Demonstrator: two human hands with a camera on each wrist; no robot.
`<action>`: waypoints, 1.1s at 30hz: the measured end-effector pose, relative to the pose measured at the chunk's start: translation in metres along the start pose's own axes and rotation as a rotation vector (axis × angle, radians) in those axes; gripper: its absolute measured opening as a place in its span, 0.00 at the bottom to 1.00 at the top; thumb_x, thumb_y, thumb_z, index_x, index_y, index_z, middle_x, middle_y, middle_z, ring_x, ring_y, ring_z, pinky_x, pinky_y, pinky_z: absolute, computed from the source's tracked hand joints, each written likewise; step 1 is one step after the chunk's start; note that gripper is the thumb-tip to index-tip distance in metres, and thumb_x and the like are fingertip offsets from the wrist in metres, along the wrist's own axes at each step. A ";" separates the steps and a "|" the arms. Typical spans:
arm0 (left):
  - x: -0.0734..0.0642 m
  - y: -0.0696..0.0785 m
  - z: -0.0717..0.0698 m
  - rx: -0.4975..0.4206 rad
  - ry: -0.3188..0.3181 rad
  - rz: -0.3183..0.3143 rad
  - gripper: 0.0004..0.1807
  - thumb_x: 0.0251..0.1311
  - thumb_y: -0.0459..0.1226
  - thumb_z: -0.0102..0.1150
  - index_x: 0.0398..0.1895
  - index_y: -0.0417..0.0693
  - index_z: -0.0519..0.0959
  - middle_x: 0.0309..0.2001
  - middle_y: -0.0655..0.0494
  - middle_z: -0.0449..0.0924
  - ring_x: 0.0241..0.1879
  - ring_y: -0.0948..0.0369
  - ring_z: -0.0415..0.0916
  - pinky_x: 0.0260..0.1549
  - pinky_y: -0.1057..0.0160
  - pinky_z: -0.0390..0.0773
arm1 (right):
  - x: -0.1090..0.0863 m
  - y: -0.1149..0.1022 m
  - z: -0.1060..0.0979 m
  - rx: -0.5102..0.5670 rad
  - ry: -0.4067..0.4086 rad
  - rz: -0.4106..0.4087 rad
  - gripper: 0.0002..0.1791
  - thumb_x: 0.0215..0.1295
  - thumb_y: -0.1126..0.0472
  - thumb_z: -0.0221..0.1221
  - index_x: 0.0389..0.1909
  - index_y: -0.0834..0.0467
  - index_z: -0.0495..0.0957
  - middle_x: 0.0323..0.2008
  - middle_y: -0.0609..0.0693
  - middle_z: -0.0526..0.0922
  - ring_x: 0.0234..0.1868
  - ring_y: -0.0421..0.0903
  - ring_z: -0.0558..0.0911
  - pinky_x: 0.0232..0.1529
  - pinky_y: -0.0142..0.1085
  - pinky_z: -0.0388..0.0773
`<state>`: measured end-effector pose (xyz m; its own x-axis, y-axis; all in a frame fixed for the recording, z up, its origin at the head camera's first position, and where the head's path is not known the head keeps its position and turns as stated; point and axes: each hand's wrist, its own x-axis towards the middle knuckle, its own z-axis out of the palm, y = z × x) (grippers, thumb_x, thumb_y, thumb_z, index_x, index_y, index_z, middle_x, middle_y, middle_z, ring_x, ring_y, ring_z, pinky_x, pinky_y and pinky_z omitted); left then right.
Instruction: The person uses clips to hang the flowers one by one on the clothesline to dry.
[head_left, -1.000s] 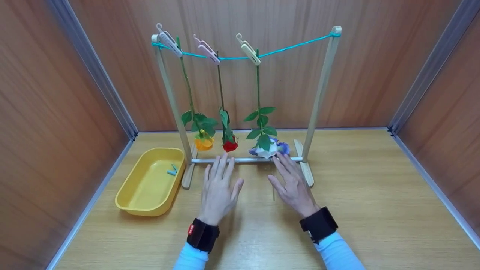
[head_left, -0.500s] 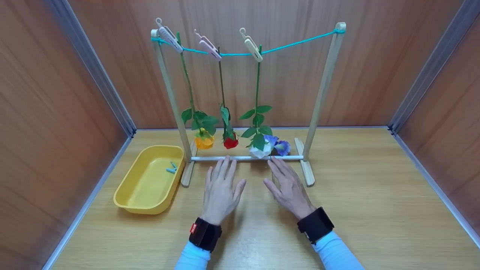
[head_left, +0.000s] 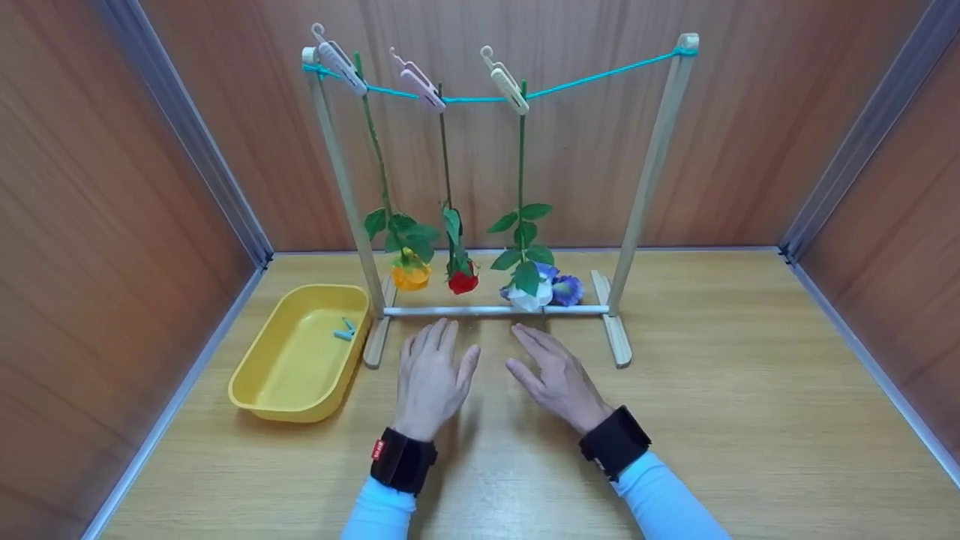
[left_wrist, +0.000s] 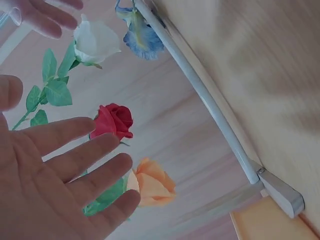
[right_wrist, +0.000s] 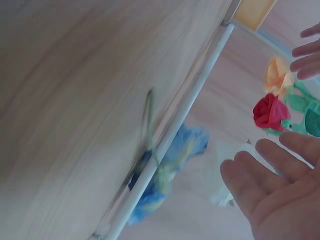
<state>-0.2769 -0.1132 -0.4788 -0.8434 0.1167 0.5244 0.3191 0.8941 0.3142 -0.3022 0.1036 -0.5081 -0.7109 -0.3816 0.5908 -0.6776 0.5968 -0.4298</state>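
My left hand and right hand are held over the table in front of a wooden rack, fingers extended, palms free of anything. Three roses hang upside down from the rack's turquoise cord: orange, red and white. A pale clothespin grips each stem: lilac at left, pinkish in the middle, cream at right. Behind the white rose, a blue-purple iris lies at the bottom bar; its stem passes under the bar in the right wrist view.
Left of the rack stands a yellow basin with a light blue clothespin in it. The rack's posts and feet frame the flowers. Wood-grain panels enclose the table at the back and sides.
Both hands have drawn back from the bottom bar, and the right hand has also shifted left. The white rose sways slightly. The head view has tilted a little, so the rack appears higher.
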 end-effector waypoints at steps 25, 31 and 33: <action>0.031 -0.050 -0.054 0.140 -0.063 0.060 0.21 0.77 0.45 0.54 0.51 0.32 0.82 0.48 0.35 0.83 0.41 0.41 0.82 0.38 0.44 0.84 | 0.090 -0.014 0.015 0.326 -0.259 0.092 0.20 0.78 0.57 0.57 0.62 0.65 0.79 0.50 0.58 0.85 0.50 0.53 0.83 0.52 0.44 0.83; 0.046 -0.069 -0.070 0.158 -0.108 0.010 0.21 0.77 0.43 0.52 0.42 0.31 0.83 0.37 0.37 0.81 0.32 0.43 0.79 0.30 0.46 0.82 | 0.100 -0.020 0.015 0.309 -0.298 0.111 0.19 0.78 0.56 0.57 0.61 0.63 0.80 0.50 0.57 0.84 0.48 0.52 0.82 0.54 0.44 0.82; 0.051 -0.077 -0.076 0.160 -0.160 -0.047 0.22 0.78 0.44 0.50 0.41 0.31 0.84 0.36 0.39 0.80 0.31 0.45 0.78 0.29 0.47 0.81 | 0.103 -0.022 0.016 0.302 -0.305 0.109 0.18 0.78 0.56 0.57 0.59 0.62 0.81 0.49 0.57 0.85 0.46 0.51 0.81 0.53 0.43 0.82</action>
<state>-0.3114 -0.2085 -0.4162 -0.9177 0.1288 0.3759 0.2159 0.9558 0.1997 -0.3631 0.0394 -0.4491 -0.7738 -0.5456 0.3219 -0.5880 0.4296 -0.6853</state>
